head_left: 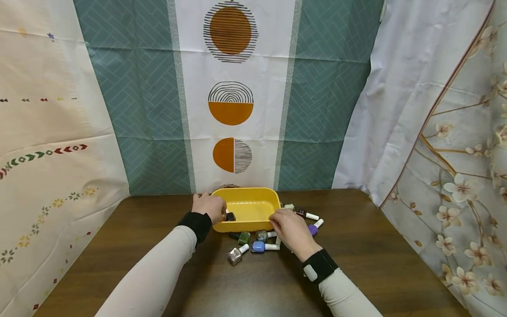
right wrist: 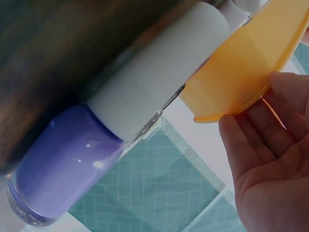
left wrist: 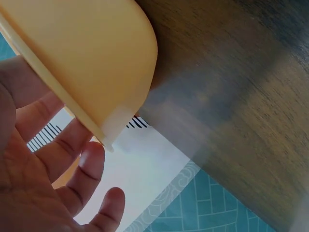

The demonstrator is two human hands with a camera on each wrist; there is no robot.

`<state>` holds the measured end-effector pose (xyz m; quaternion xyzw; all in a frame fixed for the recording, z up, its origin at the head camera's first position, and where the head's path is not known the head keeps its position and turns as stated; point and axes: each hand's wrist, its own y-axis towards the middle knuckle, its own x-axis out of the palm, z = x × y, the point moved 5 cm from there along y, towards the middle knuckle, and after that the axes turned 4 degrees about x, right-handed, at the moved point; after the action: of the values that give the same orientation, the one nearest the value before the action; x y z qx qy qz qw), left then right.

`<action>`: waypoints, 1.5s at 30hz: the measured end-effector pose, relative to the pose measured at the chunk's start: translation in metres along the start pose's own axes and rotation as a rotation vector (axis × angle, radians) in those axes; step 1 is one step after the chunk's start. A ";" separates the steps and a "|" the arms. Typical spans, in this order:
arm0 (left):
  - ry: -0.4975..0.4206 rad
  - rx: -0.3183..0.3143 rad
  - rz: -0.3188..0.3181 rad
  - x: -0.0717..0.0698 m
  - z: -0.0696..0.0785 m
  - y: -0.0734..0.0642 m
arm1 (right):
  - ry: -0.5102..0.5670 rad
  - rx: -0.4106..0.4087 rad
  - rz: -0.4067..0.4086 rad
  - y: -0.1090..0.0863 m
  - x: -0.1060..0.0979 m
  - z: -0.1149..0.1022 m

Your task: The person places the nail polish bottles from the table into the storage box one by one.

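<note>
A yellow plastic tray [head_left: 253, 208] stands at the back of the table, between both hands. At its left end, my left hand [head_left: 209, 207] grips the rim; in the left wrist view its fingers [left wrist: 63, 145] curl under the lip. The right hand [head_left: 292, 226] holds the right end, with fingers [right wrist: 241, 145] at the rim in the right wrist view. Inside the tray, beside the left hand, lies a dark nail polish bottle [head_left: 230, 216], partly hidden. A purple nail polish bottle [right wrist: 67, 164] with a white cap looms close in the right wrist view.
Before the tray lie nail polish bottles: green [head_left: 244, 238], glittery grey [head_left: 262, 235], blue [head_left: 258, 247] and silvery [head_left: 234, 256]. Right of it are a dark red bottle [head_left: 301, 213] and a purple one [head_left: 313, 230]. Curtains hang behind the wooden table [head_left: 380, 259].
</note>
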<state>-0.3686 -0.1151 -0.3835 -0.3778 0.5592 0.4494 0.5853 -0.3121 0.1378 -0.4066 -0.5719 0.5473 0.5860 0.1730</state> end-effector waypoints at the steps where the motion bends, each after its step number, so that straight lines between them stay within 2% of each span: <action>1: 0.008 -0.002 -0.002 -0.001 0.001 0.000 | 0.001 0.003 0.001 0.000 0.000 0.000; 8: 0.056 0.005 -0.014 0.001 0.003 -0.003 | 0.016 0.003 0.002 -0.003 0.003 -0.003; 15: 0.048 -0.041 -0.040 0.007 0.001 -0.004 | 0.027 -0.010 0.012 -0.007 0.003 -0.005; 21: 0.044 -0.037 -0.019 -0.003 0.009 -0.009 | 0.024 -0.002 0.010 -0.006 0.000 -0.003; 25: -0.002 -0.024 -0.003 -0.005 0.010 -0.014 | 0.024 -0.015 0.011 -0.007 0.001 -0.004; 29: -0.034 -0.004 0.031 -0.003 0.009 -0.015 | 0.014 -0.018 0.008 -0.006 0.001 -0.003; 36: -0.014 0.023 0.149 -0.011 0.011 -0.021 | 0.004 -0.008 0.011 -0.001 -0.001 -0.001; 45: -0.017 0.117 0.267 -0.028 0.024 -0.053 | 0.001 -0.001 0.003 -0.001 -0.001 -0.001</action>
<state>-0.3105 -0.1117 -0.3567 -0.2613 0.6248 0.4930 0.5461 -0.3102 0.1378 -0.4062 -0.5715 0.5478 0.5863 0.1715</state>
